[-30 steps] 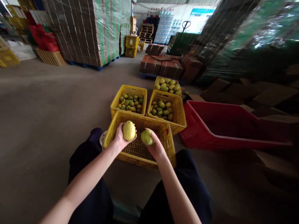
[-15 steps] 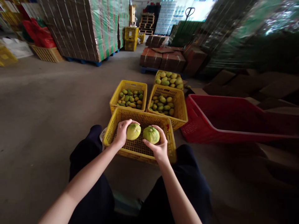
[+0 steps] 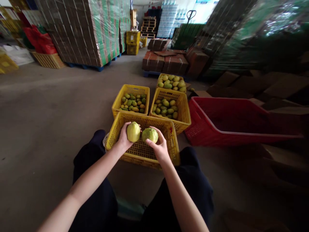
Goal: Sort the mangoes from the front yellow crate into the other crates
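Note:
My left hand [image 3: 124, 138] is wrapped round the side of a pale yellow-green papaya [image 3: 133, 131], which stands nearly upright in the palm. In my right hand [image 3: 160, 145] is a rounder, greener papaya [image 3: 150, 135], gripped with the thumb in front and the fingers behind it. The two fruits are close side by side. Both hands are above a yellow plastic crate [image 3: 175, 146] between my knees, and its slotted bottom shows under them.
Beyond stand a left crate [image 3: 114, 102], a right crate [image 3: 184, 108] and a farther crate [image 3: 184, 91], all yellow and holding several fruits. A red plastic bin [image 3: 200, 129] is on the right, beside flattened cardboard [image 3: 285, 84]. Wrapped pallet stacks [image 3: 94, 32] and strapped cardboard [image 3: 153, 61] stand farther back.
The left papaya has turned from lying tilted to nearly upright, with my left hand now more under it. My right hand has moved left with its papaya, and the view has shifted slightly.

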Motion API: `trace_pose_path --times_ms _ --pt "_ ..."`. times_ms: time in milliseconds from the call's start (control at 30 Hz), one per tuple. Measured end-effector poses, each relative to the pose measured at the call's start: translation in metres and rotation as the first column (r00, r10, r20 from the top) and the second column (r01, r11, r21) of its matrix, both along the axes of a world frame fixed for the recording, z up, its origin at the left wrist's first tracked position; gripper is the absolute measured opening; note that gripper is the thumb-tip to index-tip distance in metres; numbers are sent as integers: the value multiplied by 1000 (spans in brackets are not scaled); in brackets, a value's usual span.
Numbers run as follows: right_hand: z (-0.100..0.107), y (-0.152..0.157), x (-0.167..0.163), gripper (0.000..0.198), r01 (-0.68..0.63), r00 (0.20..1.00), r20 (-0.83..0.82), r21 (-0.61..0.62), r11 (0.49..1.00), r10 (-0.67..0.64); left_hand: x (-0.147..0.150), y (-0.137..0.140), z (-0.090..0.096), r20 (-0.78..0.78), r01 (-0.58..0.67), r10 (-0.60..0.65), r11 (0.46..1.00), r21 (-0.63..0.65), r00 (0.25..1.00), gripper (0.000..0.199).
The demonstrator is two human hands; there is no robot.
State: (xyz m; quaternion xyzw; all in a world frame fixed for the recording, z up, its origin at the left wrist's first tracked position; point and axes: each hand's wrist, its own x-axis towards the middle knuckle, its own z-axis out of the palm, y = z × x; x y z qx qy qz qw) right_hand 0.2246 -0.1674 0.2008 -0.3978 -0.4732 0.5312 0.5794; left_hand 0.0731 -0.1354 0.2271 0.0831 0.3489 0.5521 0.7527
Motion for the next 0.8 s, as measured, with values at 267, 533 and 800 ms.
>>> trace_pose_path --times_ms 267,533,800 --pt "4 15 0 41 -17 972 -231 -225 974 -37 -3 -8 16 99 4 12 987 -161 995 27" --pt "-11 17 -5 34 -179 937 -346 -373 910 43 -43 -4 3 140 84 -43 949 -305 989 39" --pt "-15 5 -9 32 -161 955 -295 -470 868 17 -60 -3 1 152 88 -68 988 -128 986 42"
